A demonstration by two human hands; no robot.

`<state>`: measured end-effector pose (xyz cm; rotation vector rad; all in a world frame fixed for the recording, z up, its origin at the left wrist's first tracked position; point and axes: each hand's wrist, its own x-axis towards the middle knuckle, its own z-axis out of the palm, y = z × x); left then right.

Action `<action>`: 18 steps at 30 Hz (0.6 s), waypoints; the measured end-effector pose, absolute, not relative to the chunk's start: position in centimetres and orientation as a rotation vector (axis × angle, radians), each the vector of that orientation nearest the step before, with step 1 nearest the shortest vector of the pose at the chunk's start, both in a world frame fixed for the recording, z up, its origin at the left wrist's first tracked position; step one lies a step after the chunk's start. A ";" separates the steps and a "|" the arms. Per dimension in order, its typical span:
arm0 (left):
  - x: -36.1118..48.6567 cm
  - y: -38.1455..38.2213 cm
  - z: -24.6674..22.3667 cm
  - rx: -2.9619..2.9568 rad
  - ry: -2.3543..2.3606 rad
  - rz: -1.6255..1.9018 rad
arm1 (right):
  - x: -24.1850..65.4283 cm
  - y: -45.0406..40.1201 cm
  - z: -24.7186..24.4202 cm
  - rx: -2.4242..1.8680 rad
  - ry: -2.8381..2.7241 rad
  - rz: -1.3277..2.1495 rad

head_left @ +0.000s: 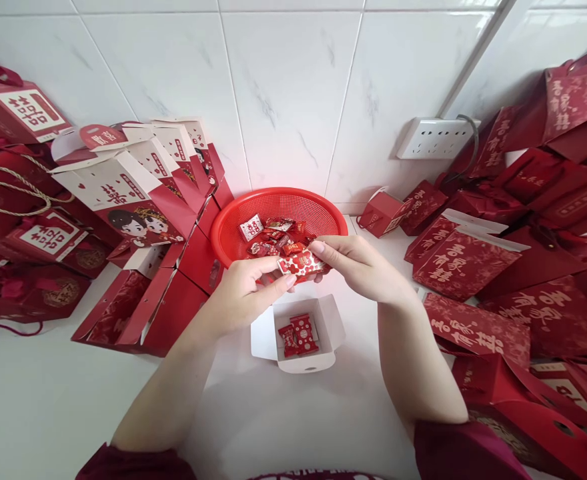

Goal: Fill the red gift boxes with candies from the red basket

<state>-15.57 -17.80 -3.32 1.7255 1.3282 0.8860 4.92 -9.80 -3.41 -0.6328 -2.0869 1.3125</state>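
Observation:
Between my two hands is a red and white wrapped packet (303,263), held just above the front rim of a red plastic basket (233,207). My left hand (253,287) pinches its left end, and my right hand (356,265) grips its right end. Inside the basket lie several small wrapped sweets (266,249) and a white and red packet (251,227). Below my hands, an open white box (306,363) stands on the white surface with its flaps spread. Red wrapped packets (303,333) rest at its bottom.
Upright red and white boxes (123,190) stand close on the left, with more red gift boxes (36,117) beyond. Many red boxes (468,263) crowd the right side. A tiled wall (293,87) with a socket strip (436,138) rises behind the basket.

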 end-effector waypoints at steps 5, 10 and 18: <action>-16.2 -18.0 -3.0 1.897 1.518 0.432 | 5.5 -9.6 -3.5 -0.765 -2.376 1.030; -16.8 -18.1 -3.4 2.025 1.726 0.168 | 5.1 -9.8 -4.0 -0.705 -2.781 1.045; -16.3 -17.1 -5.6 2.002 1.867 -0.173 | 5.9 -10.7 -3.8 -0.846 -2.637 0.886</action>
